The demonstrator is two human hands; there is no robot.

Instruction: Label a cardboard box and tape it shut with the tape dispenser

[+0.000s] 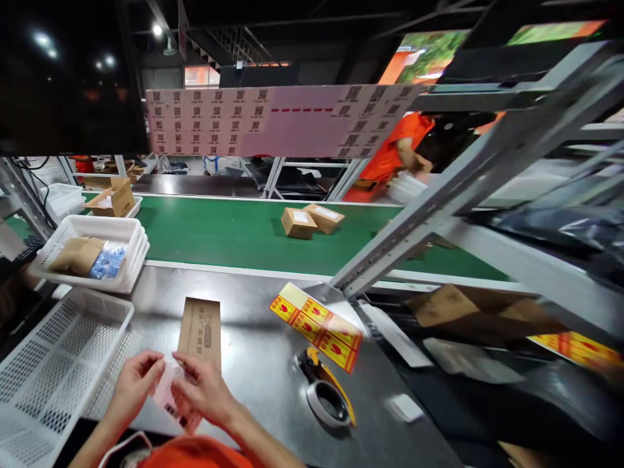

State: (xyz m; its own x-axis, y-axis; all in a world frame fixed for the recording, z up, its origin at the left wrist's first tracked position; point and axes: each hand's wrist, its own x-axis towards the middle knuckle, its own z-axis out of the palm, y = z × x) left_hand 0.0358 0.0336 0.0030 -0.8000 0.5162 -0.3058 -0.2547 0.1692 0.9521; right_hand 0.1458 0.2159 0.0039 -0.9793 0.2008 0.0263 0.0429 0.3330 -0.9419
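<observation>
Both hands pinch a small pink label sheet (168,398) low over the steel tabletop (263,364): left hand (134,383) at its 9 o'clock edge, right hand (205,389) at 3 o'clock, fingers closed on it. A flat brown carton (199,330) lies at 12 o'clock, apparently touching the sheet. The tape dispenser (326,393) sits at 3 o'clock.

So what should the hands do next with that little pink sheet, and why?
Probably peel one label free: both the left hand and right hand pinch the pink label sheet at its top edge, and the flat brown carton lies just beyond them, seemingly waiting for a label.
</observation>
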